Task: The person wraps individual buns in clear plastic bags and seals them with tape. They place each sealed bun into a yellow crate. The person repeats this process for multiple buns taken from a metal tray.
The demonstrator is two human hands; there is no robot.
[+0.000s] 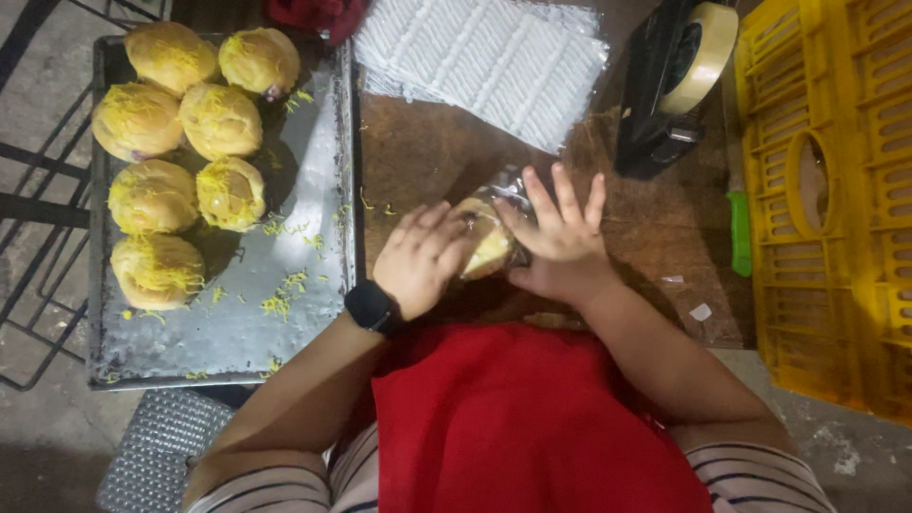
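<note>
Both hands meet on a cheese-topped bun [486,242] in clear wrap on the wooden worktop [427,142]; left hand [423,258] cups it, its grip curled on the bun; right hand [562,237] presses with fingers spread; baking tray [285,323] of buns left, plastic bags [494,57] beyond, tape dispenser [670,81] and yellow crate [836,190] right; bun mostly hidden.

Left hand [421,256] curls in a closed grip, while right hand [562,242] lies flat, fingers spread, forearms converging.

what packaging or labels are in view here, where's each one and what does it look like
Clear plastic wrapper: table centre, crinkled, around the bun between left hand and right hand.
Stack of clear bags: top centre, flat, white ribbed look.
No labels, signs or screens visible.
</note>
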